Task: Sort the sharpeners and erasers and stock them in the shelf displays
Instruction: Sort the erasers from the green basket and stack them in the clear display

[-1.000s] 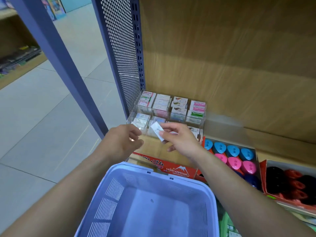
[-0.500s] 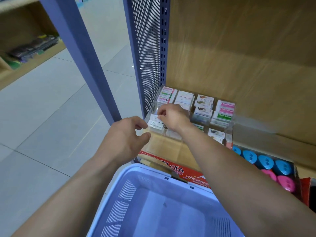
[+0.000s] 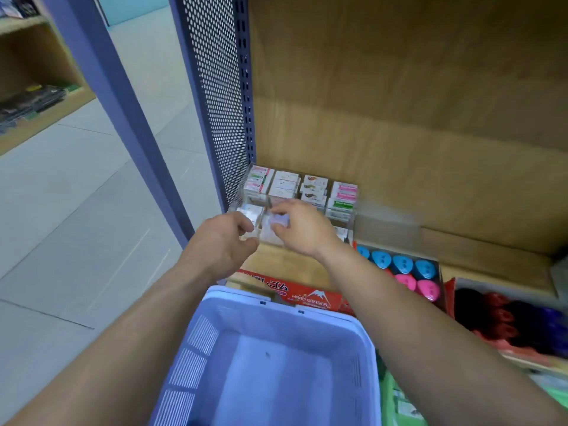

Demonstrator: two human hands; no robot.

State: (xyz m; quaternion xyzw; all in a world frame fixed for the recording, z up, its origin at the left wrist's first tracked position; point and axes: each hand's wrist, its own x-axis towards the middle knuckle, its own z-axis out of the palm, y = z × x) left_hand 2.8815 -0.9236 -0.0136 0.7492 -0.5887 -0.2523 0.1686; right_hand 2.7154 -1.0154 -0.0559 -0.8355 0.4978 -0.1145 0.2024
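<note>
Right hand (image 3: 299,230) pinching small eraser (image 3: 279,221) over clear display case (image 3: 340,214), left hand (image 3: 219,241) curled alongside, contents unclear

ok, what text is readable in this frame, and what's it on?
"HARD ERASER": red box, by a mountain logo.
"ゴム": same box, further left; the characters before it are unclear.
Eraser packs in the clear display: printed, too blurred to read.
Pack pinched in the right hand: blurred, unreadable.
Basket, sharpeners: no text seen.
</note>
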